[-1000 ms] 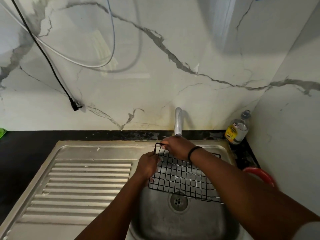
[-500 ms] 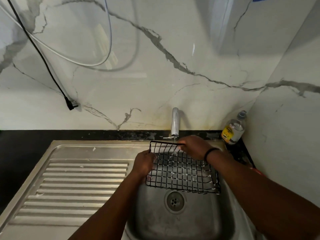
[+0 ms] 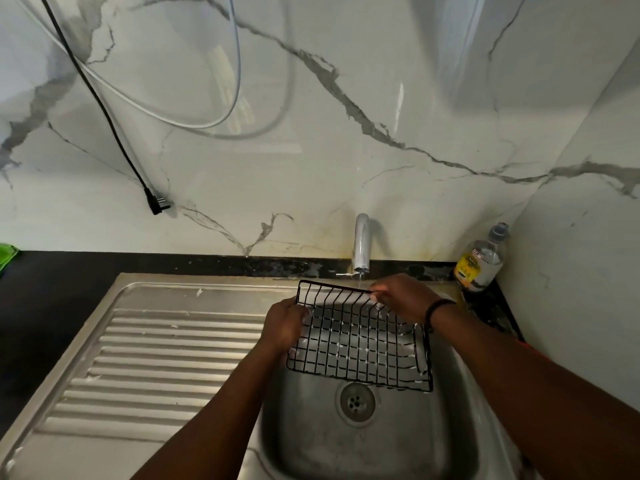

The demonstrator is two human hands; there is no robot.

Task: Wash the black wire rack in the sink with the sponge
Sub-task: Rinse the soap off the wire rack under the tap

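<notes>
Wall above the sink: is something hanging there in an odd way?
Yes. A black cable hangs down the wall, its plug dangling unplugged above the counter, near the running tap.

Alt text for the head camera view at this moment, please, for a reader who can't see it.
Two hands hold a black wire rack over a steel sink: the left hand grips its left edge, the right hand its far rim beneath the tap, which runs a thin stream. A bottle stands in the right corner; no sponge is visible.
</notes>
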